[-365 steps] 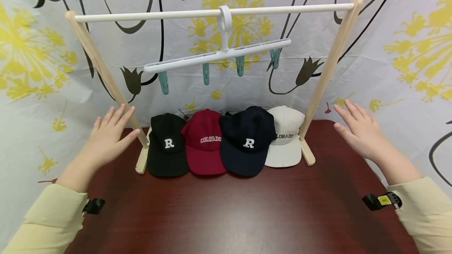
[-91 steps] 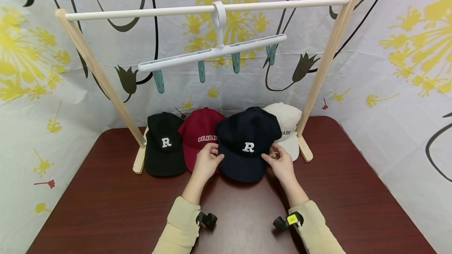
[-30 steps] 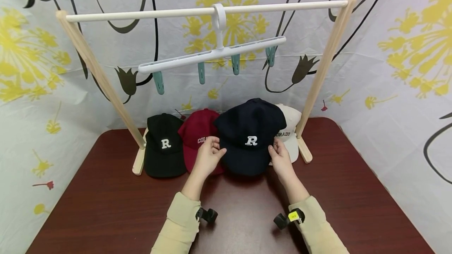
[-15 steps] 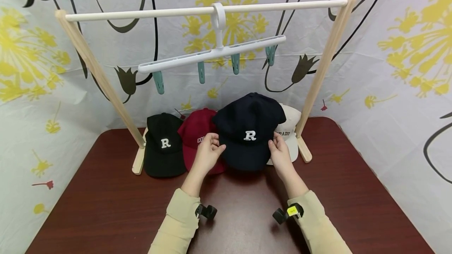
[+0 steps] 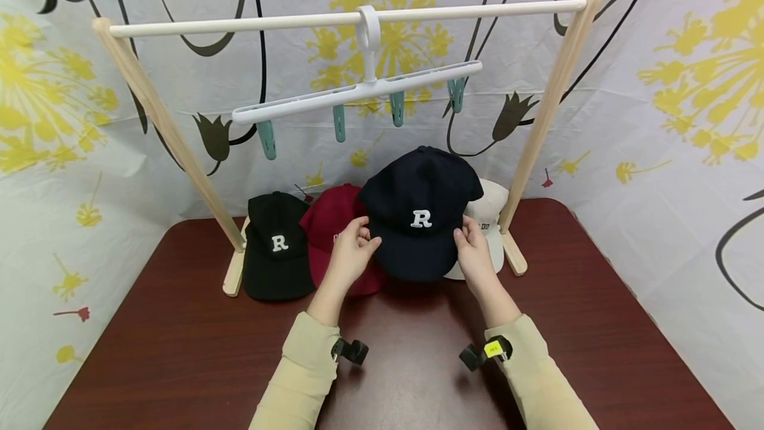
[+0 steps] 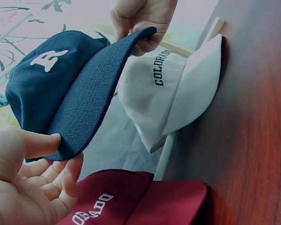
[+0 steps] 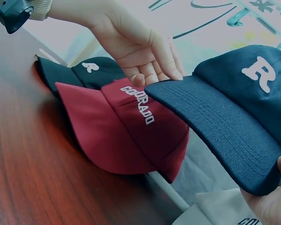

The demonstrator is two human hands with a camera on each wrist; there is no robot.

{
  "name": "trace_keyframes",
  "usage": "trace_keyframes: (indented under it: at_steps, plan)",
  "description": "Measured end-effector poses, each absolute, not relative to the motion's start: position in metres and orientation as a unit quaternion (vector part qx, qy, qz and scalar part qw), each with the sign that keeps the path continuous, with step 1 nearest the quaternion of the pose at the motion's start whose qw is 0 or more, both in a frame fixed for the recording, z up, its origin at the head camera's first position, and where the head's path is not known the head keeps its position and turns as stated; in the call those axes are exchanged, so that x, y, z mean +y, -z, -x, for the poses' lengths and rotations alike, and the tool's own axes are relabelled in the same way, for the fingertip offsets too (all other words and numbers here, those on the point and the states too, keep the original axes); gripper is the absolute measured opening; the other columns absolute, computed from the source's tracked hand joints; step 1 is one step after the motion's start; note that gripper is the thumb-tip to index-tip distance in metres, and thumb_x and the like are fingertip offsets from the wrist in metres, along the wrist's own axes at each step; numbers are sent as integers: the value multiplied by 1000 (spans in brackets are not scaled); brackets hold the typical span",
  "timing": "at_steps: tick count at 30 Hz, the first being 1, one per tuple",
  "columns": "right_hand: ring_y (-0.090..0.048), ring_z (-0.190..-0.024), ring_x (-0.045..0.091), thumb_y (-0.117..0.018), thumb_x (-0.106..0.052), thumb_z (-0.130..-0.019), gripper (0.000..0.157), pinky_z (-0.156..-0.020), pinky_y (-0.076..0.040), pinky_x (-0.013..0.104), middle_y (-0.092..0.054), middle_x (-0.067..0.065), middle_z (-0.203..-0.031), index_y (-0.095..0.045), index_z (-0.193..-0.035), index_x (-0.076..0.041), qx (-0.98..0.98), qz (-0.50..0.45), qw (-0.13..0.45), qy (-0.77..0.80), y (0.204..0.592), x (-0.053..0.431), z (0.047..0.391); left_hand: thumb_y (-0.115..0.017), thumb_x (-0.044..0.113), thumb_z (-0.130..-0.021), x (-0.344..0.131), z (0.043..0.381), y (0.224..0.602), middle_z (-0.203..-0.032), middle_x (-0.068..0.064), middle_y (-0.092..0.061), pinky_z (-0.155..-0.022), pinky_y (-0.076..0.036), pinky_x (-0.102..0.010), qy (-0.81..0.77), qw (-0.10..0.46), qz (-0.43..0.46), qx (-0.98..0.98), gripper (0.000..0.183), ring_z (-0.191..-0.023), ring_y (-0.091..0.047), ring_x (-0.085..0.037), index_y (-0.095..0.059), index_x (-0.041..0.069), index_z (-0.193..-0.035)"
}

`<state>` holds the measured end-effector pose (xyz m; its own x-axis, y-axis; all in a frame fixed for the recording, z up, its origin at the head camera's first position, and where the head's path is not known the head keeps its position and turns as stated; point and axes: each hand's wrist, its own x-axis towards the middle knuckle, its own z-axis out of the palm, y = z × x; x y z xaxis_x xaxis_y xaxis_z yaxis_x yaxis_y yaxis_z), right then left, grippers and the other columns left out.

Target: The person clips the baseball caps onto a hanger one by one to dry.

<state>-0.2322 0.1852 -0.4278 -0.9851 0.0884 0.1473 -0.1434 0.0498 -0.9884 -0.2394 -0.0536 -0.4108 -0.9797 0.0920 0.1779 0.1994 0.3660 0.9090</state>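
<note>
A navy baseball cap (image 5: pixel 418 184) with a white R is held up in front of the other caps, its brim toward me. My left hand (image 5: pixel 351 254) pinches the left side of the brim between thumb and fingers; the left wrist view shows the thumb on top of the brim (image 6: pixel 93 98). On the opposite side my right hand (image 5: pixel 474 254) pinches the brim the same way. Behind it, partly covered, are a dark red COLORADO cap (image 5: pixel 331 217) at left and a white cap (image 5: pixel 491 208) at right. A black R cap (image 5: pixel 277 264) sits farthest left.
Over the caps, a white hanger (image 5: pixel 370 88) with several teal clips (image 5: pixel 397 108) hangs tilted from the rod (image 5: pixel 239 25) of a wooden rack. The rack's posts (image 5: pixel 173 138) stand on both sides on the dark red table (image 5: pixel 179 350). A patterned cloth backs the table.
Both hands, apart from the caps at first, came to grip the navy cap's brim. Over the last second they have raised it, covering more of the red cap's lettering.
</note>
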Motion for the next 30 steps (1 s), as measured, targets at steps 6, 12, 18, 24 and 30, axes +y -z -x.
trace_keyframes:
  at_steps: [6,12,18,24,30]
  plan:
    - [-44,-123,28,-29,-3,-104,40,-97,-38,30,-40,24,-139,-27,-142,8,-712,-20,78,-697,423,186,236,-68,5,-89,-54,242,407,-91,-10,-57,-80,-46,-40,552,64,94,-826,43,-74,-53,-19,-53,-4,-129]
    - [-47,-118,25,-30,-3,-104,40,-92,-40,26,-43,22,-137,-29,-142,7,-710,-23,83,-699,420,186,237,-67,6,-90,-53,244,405,-102,-13,-62,-73,-48,-32,562,47,81,-822,46,-83,-57,-22,-51,-2,-132]
    - [-47,-119,26,-29,-4,-104,40,-93,-40,27,-43,23,-137,-27,-143,8,-703,-31,81,-706,415,185,240,-67,8,-90,-54,247,401,-102,-15,-64,-77,-50,-38,568,42,80,-818,47,-88,-60,-25,-50,-1,-133]
    - [-45,-122,27,-28,-4,-104,40,-96,-39,31,-42,23,-138,-26,-143,7,-700,-32,80,-709,411,184,243,-66,7,-90,-55,251,399,-98,-13,-63,-74,-49,-37,568,42,85,-818,47,-85,-60,-24,-50,-1,-134]
    - [-44,-123,28,-27,-6,-105,41,-98,-38,33,-41,22,-139,-24,-145,5,-697,-34,73,-713,408,184,244,-65,7,-91,-55,255,395,-99,-13,-62,-78,-49,-37,564,33,82,-821,48,-88,-59,-25,-48,0,-135]
